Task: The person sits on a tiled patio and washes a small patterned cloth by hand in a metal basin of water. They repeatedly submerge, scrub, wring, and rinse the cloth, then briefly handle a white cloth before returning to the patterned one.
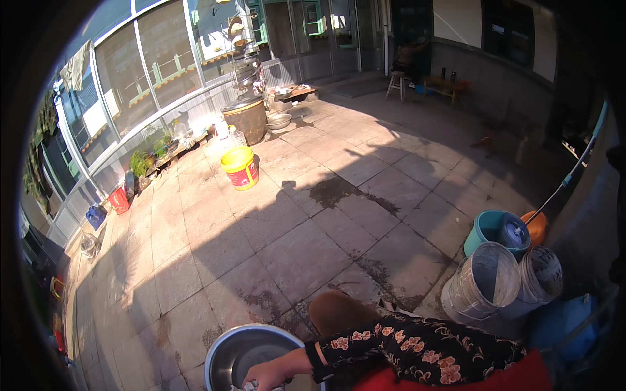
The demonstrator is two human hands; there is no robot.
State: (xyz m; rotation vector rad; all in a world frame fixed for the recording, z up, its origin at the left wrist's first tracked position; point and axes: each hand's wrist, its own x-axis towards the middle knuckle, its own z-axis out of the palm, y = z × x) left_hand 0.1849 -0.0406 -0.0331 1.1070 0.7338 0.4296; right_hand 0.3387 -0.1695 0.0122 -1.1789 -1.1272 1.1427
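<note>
A round metal basin [222, 342] stands on the paved ground before me, cut off by the bottom of the picture. My right hand [270, 374] reaches in over it from the right, in a dark floral sleeve with a black band at the wrist. Its fingers are closed around a crumpled whitish thing [251, 385], perhaps a cloth, mostly hidden by the hand and the lower edge. My left hand is out of view. Beside the basin shows my brown-clad knee [337, 313].
To my right stand a teal bucket [477, 234] with a mop, an orange basin [536, 228] and two dirty white buckets [469, 288]. Farther off are a yellow-and-red bucket [243, 173] and a large lidded vat [246, 121]. A person [407, 54] is in the shade by a stool [396, 84].
</note>
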